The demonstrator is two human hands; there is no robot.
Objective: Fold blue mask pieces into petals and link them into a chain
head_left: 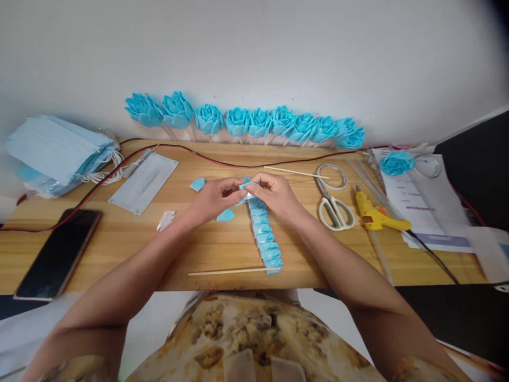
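At the middle of the desk, my left hand and my right hand meet, both closed. Between their thumbs and fingertips they pinch a small blue petal, whose edges are partly covered by the fingers. Below them a strip of overlapping blue petals with shiny patches runs toward the front edge. A thin wooden stick lies with one end on the strip's near end. Two loose blue petals, one farther off and one nearer, rest beside my left hand.
Blue flowers on sticks lean along the wall. Scissors, a tape roll, a yellow glue gun and papers lie to the right. Left are stacked masks, a single mask, a phone and a red-black cable.
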